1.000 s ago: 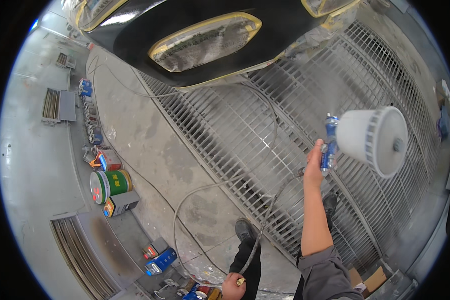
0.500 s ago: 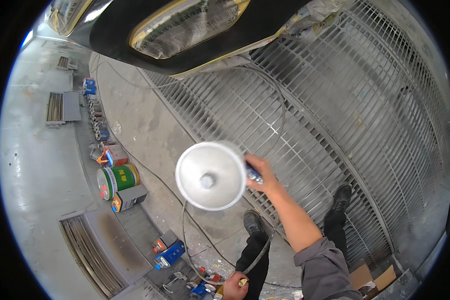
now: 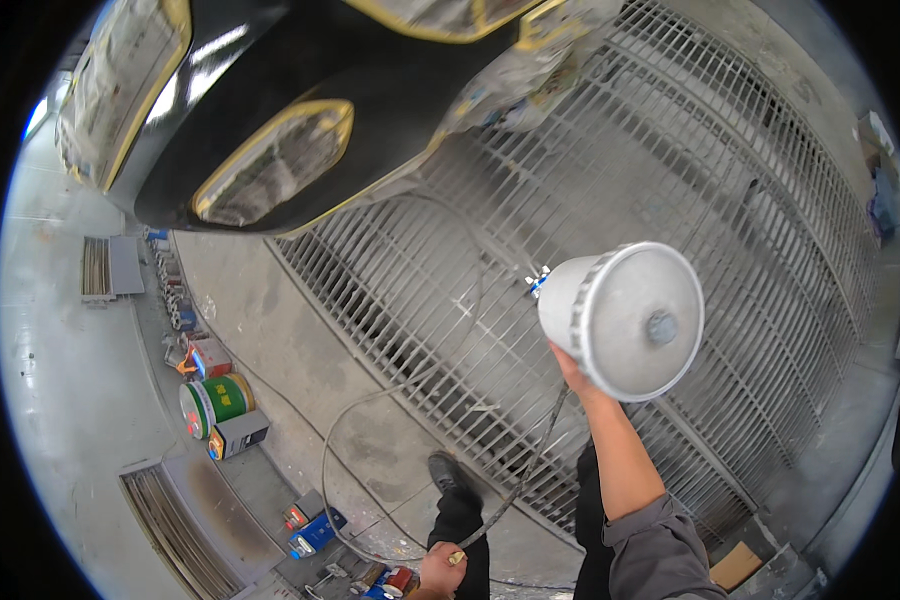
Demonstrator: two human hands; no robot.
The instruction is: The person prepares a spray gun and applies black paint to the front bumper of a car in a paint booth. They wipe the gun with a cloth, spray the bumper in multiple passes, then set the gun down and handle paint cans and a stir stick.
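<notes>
My right hand (image 3: 575, 372) is closed around the grip of a spray gun, mostly hidden beneath its large, pale round paint cup (image 3: 620, 310). The gun's blue and silver nozzle (image 3: 538, 282) sticks out on the left, toward the black car body panel (image 3: 390, 110), apart from it. An air hose (image 3: 510, 503) hangs from below my right hand down to my left hand (image 3: 442, 572). That hand is closed on the hose at the lower edge; a small yellowish bit shows at its fingers. Masking paper (image 3: 280, 165) with yellow tape covers the panel's openings.
Metal floor grating (image 3: 710, 190) spreads under the panel and to the right. The hose also loops over the concrete strip (image 3: 300, 310). Along the left wall stand a green drum (image 3: 215, 402), a grey tin (image 3: 240, 436), a blue tin (image 3: 317, 535) and several smaller cans. A cardboard box (image 3: 736, 567) lies lower right.
My right hand has carried the spray gun to the right, and the cup has turned so its side and the nozzle show. The view has shifted, with more of the panel visible. My left hand still grips the hose.
</notes>
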